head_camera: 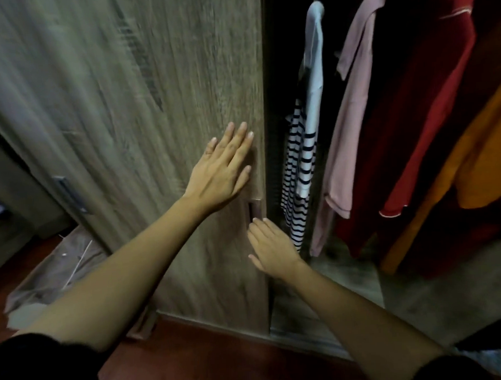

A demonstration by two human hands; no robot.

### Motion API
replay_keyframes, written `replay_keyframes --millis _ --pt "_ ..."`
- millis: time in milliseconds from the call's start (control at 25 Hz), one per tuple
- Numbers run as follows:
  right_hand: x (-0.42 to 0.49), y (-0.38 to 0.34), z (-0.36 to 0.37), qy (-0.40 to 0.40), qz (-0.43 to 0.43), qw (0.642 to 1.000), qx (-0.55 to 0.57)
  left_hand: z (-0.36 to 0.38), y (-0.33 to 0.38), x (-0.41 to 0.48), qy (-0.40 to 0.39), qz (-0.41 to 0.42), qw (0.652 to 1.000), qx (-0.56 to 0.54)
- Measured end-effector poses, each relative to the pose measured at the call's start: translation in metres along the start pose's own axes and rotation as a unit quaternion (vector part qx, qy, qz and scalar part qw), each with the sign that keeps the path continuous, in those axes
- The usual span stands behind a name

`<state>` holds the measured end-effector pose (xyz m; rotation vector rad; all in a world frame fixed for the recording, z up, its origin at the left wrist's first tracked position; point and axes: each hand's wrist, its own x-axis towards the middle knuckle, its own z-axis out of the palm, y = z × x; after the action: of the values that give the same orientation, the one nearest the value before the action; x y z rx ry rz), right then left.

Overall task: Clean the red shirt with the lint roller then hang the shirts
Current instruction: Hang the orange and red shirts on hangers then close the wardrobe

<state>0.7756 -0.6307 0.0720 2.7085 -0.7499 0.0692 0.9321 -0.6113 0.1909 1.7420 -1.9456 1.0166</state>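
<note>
2 flat hands on the wardrobe door [152,107]
Left hand [223,168] lies flat on it; right hand [271,247], empty and relaxed, rests by the handle slot [255,210]. The red shirt [431,116] hangs inside. Push evenly, fingers clear of the edge.

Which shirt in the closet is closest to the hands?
The black-and-white striped shirt, hanging leftmost beside the door; the pink shirt, red shirt and orange shirt hang farther right.
</note>
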Motion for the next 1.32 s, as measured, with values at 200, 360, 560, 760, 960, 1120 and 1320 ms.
replay_keyframes --millis 200,360,560,760,960,1120,1320 --pt "0.021 -0.002 0.002 -0.061 -0.035 0.985 -0.161 0.006 -0.024 -0.001 -0.043 0.041 0.998 0.006" --pt "0.033 -0.001 -0.007 -0.085 -0.059 0.968 -0.23 0.009 -0.025 0.0 -0.056 0.056 0.997 -0.001" --pt "0.045 -0.005 -0.014 -0.112 -0.06 0.962 -0.243 0.003 -0.03 0.002 -0.07 0.096 0.992 0.033" --pt "0.033 0.01 -0.015 -0.106 -0.083 0.961 -0.241 0.004 -0.026 0.007 -0.042 0.134 0.988 0.07" --pt "0.0 0.035 -0.008 -0.103 -0.077 0.962 -0.241 0.013 0.007 0.027 -0.02 0.177 0.982 0.063" --pt "-0.037 0.065 0.001 -0.113 -0.051 0.964 -0.235 0.021 0.047 0.049 0.009 0.206 0.978 0.037" --pt "-0.097 0.111 0.004 -0.134 0.008 0.956 -0.26 0.024 0.112 0.085 0.043 0.266 0.962 0.034"
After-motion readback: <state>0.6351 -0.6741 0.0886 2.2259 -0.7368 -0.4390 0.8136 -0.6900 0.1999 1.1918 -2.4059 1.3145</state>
